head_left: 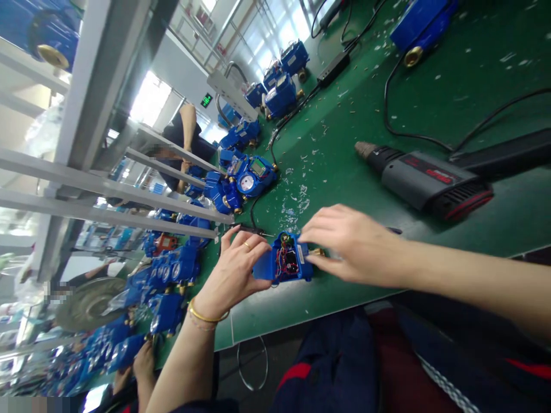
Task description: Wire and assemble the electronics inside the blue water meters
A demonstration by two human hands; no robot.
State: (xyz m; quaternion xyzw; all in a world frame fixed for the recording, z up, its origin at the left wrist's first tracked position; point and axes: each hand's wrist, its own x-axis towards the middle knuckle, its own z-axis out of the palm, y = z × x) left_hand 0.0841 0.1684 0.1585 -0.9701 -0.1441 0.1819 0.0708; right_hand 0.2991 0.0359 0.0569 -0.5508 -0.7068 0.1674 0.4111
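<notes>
A blue water meter (297, 265) lies on the green bench in front of me with its housing open, showing red and dark wires and small parts inside. My left hand (237, 258) grips the blue flap on its left side, thumb below and fingers above. At the other end, my right hand (350, 244) closes its thumb and fingers around the meter's right side, by the brass fitting (317, 252). The right fingertips are slightly blurred. Just beyond the left fingers is a thin tool (258, 232) with a metal tip and a dark cord.
A grey heat gun (434, 180) lies on the right, its cord trailing back. Several finished-looking blue meters (253, 175) stand along the rack at left. Another meter (422, 28) sits at the far right. White scraps litter the green bench (327, 160). Other people work beyond the rack.
</notes>
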